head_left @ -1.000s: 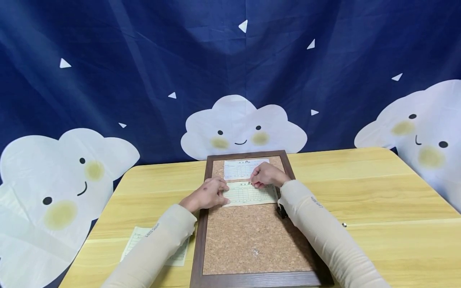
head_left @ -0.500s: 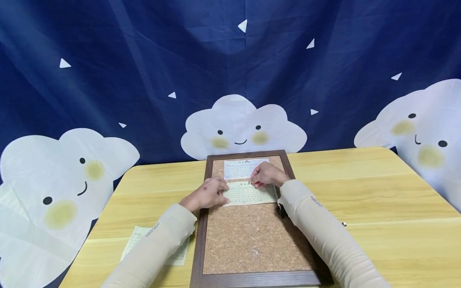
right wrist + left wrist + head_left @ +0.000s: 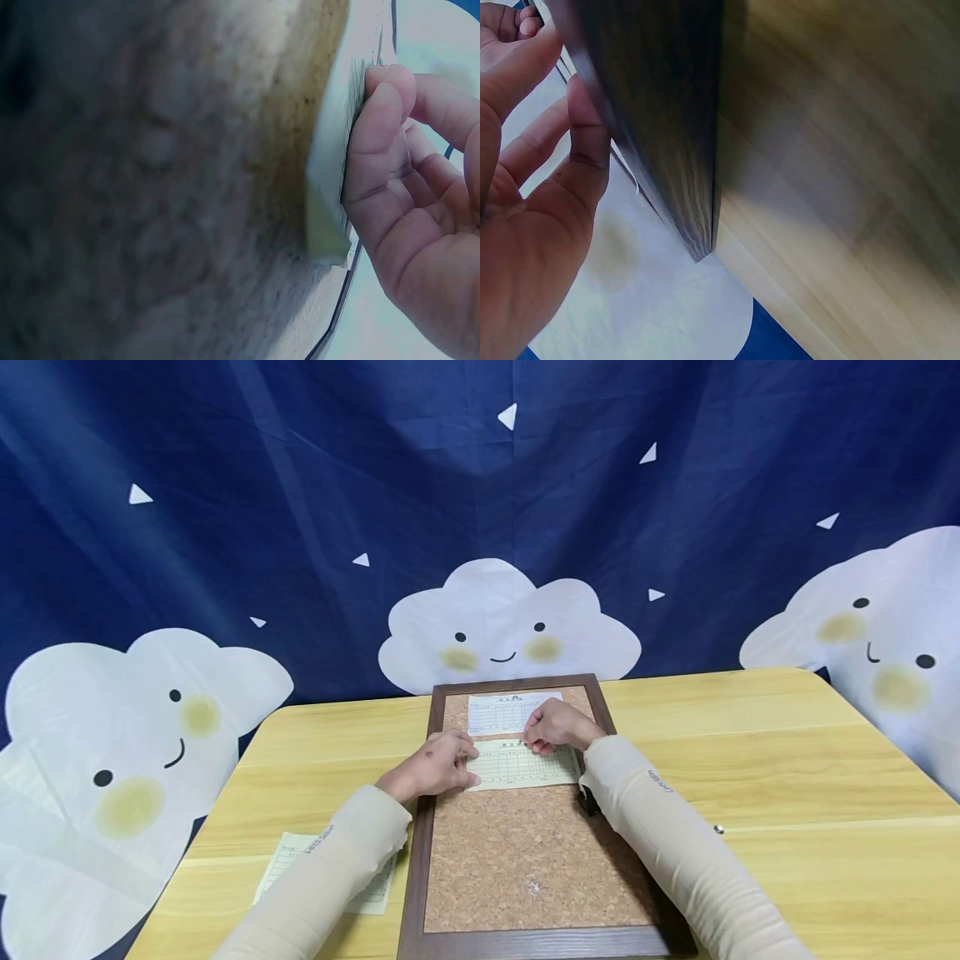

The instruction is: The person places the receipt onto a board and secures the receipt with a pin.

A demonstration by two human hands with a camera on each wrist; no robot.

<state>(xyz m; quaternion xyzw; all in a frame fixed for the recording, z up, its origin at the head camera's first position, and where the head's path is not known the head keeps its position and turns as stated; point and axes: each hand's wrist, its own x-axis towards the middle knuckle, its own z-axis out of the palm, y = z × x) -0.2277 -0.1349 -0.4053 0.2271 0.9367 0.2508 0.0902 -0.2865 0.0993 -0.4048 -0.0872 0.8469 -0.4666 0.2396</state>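
Note:
A pale green printed form [image 3: 517, 766] lies across the upper part of a cork board [image 3: 517, 860] with a dark wooden frame. My left hand [image 3: 431, 766] rests on the form's left edge, thumb and fingers spread apart; in the left wrist view its fingertips [image 3: 585, 101] touch down behind the frame's edge. At the form's top edge, my right hand [image 3: 557, 727] pinches thumb and forefinger together against the paper. Whatever small thing they hold, likely a thumbtack, is hidden by the fingertips. Above is a white form [image 3: 501, 714] with a small dark spot at its top.
Another pale green form [image 3: 371, 893] lies left of the board, partly under my left sleeve. A small shiny metal piece [image 3: 718, 829] sits on the wooden table [image 3: 825, 760] at the right. Behind the table hangs a blue cloud-printed curtain [image 3: 450, 485].
Both hands and the forms stay where they were. The head view has shifted only very slightly.

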